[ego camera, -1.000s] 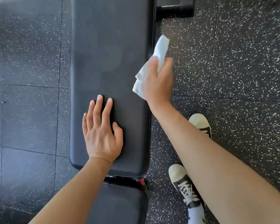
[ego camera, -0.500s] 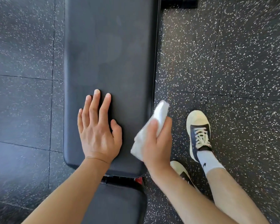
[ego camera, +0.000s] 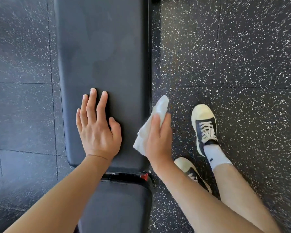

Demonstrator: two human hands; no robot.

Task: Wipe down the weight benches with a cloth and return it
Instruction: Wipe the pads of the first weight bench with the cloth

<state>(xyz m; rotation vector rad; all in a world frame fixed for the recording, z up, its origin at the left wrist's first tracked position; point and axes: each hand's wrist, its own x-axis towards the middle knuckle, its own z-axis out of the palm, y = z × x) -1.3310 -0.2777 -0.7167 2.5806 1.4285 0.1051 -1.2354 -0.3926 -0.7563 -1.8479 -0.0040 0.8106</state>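
Note:
A black padded weight bench [ego camera: 104, 47] runs up the middle of the view, with a second pad [ego camera: 118, 207] below a hinge gap. My left hand [ego camera: 97, 130] rests flat on the near end of the long pad, fingers straight. My right hand [ego camera: 158, 140] grips a white cloth [ego camera: 158, 111] against the bench's right side edge, near the pad's lower end. The cloth sticks out above and to the left of my fingers.
Black rubber floor tiles with white speckles [ego camera: 233, 56] surround the bench. My two feet in black-and-cream sneakers stand right of the bench, one shoe [ego camera: 204, 125] ahead, the other shoe [ego camera: 190, 172] close behind my right forearm. A red part [ego camera: 144, 176] shows at the hinge.
My right hand has slid the cloth down the bench's right edge toward me, from near the far end to the near end. My left hand stayed flat on the pad.

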